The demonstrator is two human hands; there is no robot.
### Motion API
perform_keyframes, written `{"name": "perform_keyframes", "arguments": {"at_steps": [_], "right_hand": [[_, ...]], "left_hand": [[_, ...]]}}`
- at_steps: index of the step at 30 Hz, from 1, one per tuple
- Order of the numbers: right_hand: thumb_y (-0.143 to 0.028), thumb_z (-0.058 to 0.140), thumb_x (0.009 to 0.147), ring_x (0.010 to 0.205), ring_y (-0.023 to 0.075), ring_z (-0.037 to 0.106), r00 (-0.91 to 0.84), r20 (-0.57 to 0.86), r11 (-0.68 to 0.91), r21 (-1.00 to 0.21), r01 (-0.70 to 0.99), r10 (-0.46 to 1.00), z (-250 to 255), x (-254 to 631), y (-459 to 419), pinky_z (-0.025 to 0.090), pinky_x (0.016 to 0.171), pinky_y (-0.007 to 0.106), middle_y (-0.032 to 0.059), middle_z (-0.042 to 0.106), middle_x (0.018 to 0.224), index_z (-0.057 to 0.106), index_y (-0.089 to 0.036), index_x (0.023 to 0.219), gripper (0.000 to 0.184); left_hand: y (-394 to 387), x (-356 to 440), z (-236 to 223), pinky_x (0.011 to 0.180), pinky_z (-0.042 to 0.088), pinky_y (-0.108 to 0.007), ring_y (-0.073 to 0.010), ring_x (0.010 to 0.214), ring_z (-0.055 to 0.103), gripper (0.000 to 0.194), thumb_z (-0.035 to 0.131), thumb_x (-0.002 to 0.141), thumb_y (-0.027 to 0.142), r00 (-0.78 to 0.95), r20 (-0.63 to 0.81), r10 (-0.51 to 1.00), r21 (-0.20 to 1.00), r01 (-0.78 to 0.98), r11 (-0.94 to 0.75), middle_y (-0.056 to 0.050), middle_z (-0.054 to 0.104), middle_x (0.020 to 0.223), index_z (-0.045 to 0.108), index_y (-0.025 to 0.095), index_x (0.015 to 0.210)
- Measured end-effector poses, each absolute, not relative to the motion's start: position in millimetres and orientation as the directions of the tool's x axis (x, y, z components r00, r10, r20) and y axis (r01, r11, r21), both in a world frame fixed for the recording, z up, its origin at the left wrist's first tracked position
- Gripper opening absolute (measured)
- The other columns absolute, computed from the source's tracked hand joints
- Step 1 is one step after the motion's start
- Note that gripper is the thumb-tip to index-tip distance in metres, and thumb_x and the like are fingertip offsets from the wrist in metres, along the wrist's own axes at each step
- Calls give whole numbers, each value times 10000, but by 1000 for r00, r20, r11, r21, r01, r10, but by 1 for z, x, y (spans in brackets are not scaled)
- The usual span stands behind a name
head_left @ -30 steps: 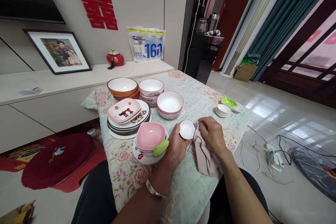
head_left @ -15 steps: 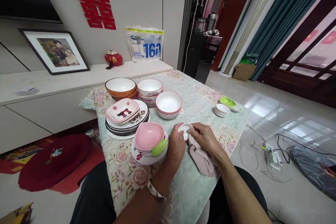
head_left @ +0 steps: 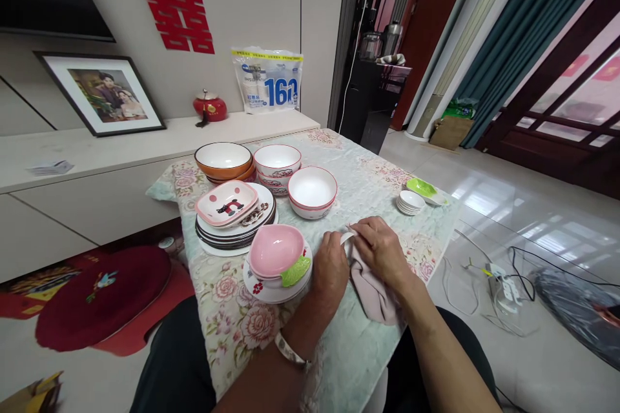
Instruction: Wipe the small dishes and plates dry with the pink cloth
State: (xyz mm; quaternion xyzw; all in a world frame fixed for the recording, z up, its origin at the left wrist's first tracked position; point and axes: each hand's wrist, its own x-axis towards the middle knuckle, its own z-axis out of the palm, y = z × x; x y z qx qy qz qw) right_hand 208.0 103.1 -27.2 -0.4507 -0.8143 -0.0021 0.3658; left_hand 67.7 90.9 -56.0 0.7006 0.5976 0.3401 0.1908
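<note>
My left hand is closed on a small white dish, which is tilted nearly edge-on and mostly hidden by fingers. Closed as well, my right hand presses a pale pink cloth to the dish's other side. The cloth hangs down onto the tablecloth. Just left of my left hand, a pink bowl with a green leaf rests on white plates. Farther right, several small white dishes stand stacked beside a green leaf-shaped dish.
Behind the plate stack stand orange-brown bowls and red-rimmed bowls. A square pink dish tops the plates. On the cabinet are a framed photo, a red pot and a bag of paper cups.
The small white dish has turned from showing its hollow face to nearly edge-on. My right hand has shifted slightly up with the cloth, and my left fingers have curled over the dish.
</note>
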Motion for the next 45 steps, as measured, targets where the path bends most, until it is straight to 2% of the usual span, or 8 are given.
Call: {"name": "perform_keyframes", "arguments": {"at_steps": [9,18,23,30,33,39,42,45], "right_hand": [[-296,630,858,744,194,635,-69,251,248,-808,535,966,-33,207,108,484,689,301,29,724,813,739,-185,883,158],[-172,423,952,892,248,563,-333,577,557,-266,787,746,-32,204,100,479,792,370,128,676,939,724,-178,1037,313],[-209,528,917,850,225,598,-250,499,501,-467,729,830,-30,205,103,476,773,344,96,679,890,732,-180,967,212],[-334,626,860,644,165,578,-103,128,162,-863,478,986,-37,206,109,431,597,264,-4,654,678,709,-175,776,199],[-287,603,869,688,180,593,-92,253,258,-776,576,963,-40,207,108,456,649,285,18,670,723,713,-179,802,169],[-158,463,930,879,242,567,-303,589,533,-266,803,749,-37,205,103,477,779,362,116,670,915,722,-190,1003,271],[-172,471,936,893,242,577,-318,575,556,-300,775,754,-35,202,103,484,793,363,119,671,928,722,-179,1006,261],[-205,552,899,843,223,612,-195,482,459,-525,716,854,-33,202,106,480,777,344,91,688,880,734,-166,942,191]], "left_hand": [[95,67,-60,776,455,-323,-215,896,590,192,385,919,82,-97,323,941,763,615,-199,-64,609,934,527,209,933],[89,68,-53,768,457,-314,-219,926,597,162,462,896,84,67,234,970,644,737,-207,-94,598,1016,570,187,958],[90,69,-55,706,444,-303,-205,850,600,197,404,936,94,28,255,967,645,739,-191,-82,606,983,574,192,958],[95,68,-58,761,456,-320,-217,896,593,163,419,935,110,-90,345,934,730,651,-207,-67,603,933,555,200,932],[94,68,-58,777,459,-324,-216,908,594,160,429,921,98,-55,323,945,719,664,-207,-67,603,941,551,201,923],[89,68,-53,744,456,-316,-220,915,605,124,482,904,114,64,234,970,623,756,-201,-93,605,1018,570,188,951],[89,68,-53,720,451,-315,-216,882,611,155,447,921,107,65,216,974,615,766,-187,-98,613,1011,573,182,971],[91,69,-55,712,448,-313,-213,865,607,165,417,944,127,27,260,965,653,731,-197,-87,616,977,567,196,945]]}}
